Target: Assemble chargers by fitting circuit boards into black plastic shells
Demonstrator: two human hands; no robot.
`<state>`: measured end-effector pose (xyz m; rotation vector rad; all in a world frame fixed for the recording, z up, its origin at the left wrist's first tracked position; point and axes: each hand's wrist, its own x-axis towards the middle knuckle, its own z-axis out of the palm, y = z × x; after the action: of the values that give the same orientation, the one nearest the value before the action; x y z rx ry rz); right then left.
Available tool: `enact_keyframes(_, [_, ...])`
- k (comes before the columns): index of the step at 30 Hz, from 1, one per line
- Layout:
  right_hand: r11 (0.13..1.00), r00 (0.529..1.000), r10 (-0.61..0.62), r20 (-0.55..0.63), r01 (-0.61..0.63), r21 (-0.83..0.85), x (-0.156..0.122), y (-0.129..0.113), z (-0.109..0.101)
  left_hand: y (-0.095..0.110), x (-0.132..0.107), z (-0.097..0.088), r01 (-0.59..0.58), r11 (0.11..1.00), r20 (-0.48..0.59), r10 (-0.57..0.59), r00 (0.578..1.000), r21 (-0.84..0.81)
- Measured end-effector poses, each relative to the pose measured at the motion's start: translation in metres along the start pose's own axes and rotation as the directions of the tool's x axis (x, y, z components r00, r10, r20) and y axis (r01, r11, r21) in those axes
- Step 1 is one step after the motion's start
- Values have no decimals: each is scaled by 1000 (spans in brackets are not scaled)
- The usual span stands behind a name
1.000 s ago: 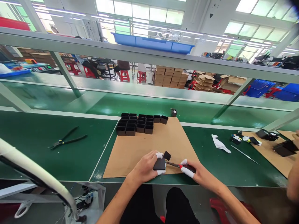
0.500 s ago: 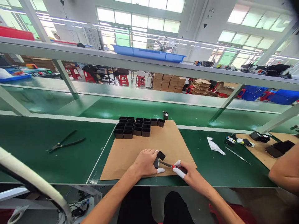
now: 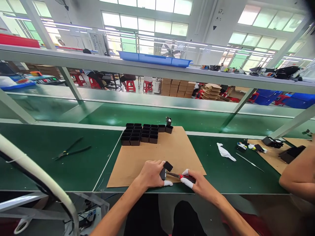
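Observation:
My left hand [image 3: 153,173], with a white finger cot on the thumb, is closed round a small black box [image 3: 162,174] near the cardboard's front edge. A black square flap or lid [image 3: 168,166] sticks out at the box's upper right. In my right hand [image 3: 195,180], with white cots on thumb and finger, is a pair of red-and-black needle-nose pliers [image 3: 181,177]. Its thin tips reach the box's right side; exactly what they touch is too small to tell. Several open black boxes [image 3: 135,141] stand in rows at the back of the cardboard sheet [image 3: 137,160].
Long-handled pliers [image 3: 71,151] lie on the green bench at left. A white cloth [image 3: 225,152], a thin metal rod [image 3: 249,162] and black parts [image 3: 242,146] lie at right, near another person's arm [image 3: 297,170]. A small black device [image 3: 168,121] sits on the green belt behind.
The small black device on the belt has moved left past the boxes. Both hands keep their hold on the box and pliers, with barely any shift.

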<state>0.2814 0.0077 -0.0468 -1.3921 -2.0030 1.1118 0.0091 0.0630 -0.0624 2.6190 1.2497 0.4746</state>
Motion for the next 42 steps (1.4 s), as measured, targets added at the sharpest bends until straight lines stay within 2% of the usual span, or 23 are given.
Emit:
enact_keyframes(2, [1000,1000,-1,6,1,-2,-1,1,1,1,1,-2,1,1000,5,-1,1000,-8])
enact_keyframes(4, [1000,1000,2,2,-2,-2,-2,7,-3,-5,-3,-12,29,1000,-1,-29,1000,-5])
enact_keyframes(6, [1000,999,16,-30,-16,0,-5,17,-13,-21,-13,-31,125,992,-42,-124,991,22])
enact_keyframes(9, [998,991,63,-120,-62,5,-9,36,-33,-49,-33,-64,331,940,-152,-318,936,75])
enact_keyframes(11, [997,986,78,-144,-79,3,-9,45,-43,-58,-41,-74,337,938,-163,-321,933,84])
enact_keyframes(13, [996,987,86,-137,-88,-8,-6,49,-46,-55,-41,-68,304,950,-146,-291,946,77])
enact_keyframes(15, [994,987,98,-125,-103,-30,-4,47,-45,-47,-36,-53,303,951,-161,-290,943,66])
enact_keyframes(19, [982,978,147,-149,-163,-99,-3,38,-38,-42,-26,-25,302,952,-265,-279,923,47])
enact_keyframes(23, [957,957,154,-247,-207,-206,-3,27,-30,-49,-28,-19,229,973,-379,-214,901,-5])
enact_keyframes(25, [944,952,144,-270,-214,-250,-3,22,-25,-47,-33,-21,195,980,-463,-192,865,-42])
enact_keyframes(27, [934,952,159,-261,-231,-272,-2,16,-22,-32,-41,-20,166,982,-559,-188,808,-89])
enact_keyframes(29, [926,953,188,-237,-252,-281,-1,12,-21,-4,-51,-14,123,981,-628,-192,755,-151])
enact_keyframes(31, [925,957,211,-197,-261,-278,0,8,-21,36,-61,2,35,975,-641,-172,748,-221])
enact_keyframes(33, [928,959,250,-131,-276,-251,2,5,-22,79,-67,26,-37,947,-594,-170,786,-320])
enact_keyframes(35, [926,949,313,-48,-315,-209,5,2,-22,116,-69,54,-63,809,-464,-269,844,-584])
enact_keyframes(37, [915,930,368,6,-361,-179,7,-1,-23,144,-68,81,-42,665,-363,-354,862,-746])
enact_keyframes(40, [898,913,408,9,-400,-186,7,-10,-27,164,-69,113,31,558,-198,-346,917,-830])
enact_keyframes(42, [887,909,416,-8,-407,-219,0,-16,-35,165,-76,127,35,538,-169,-326,930,-842])
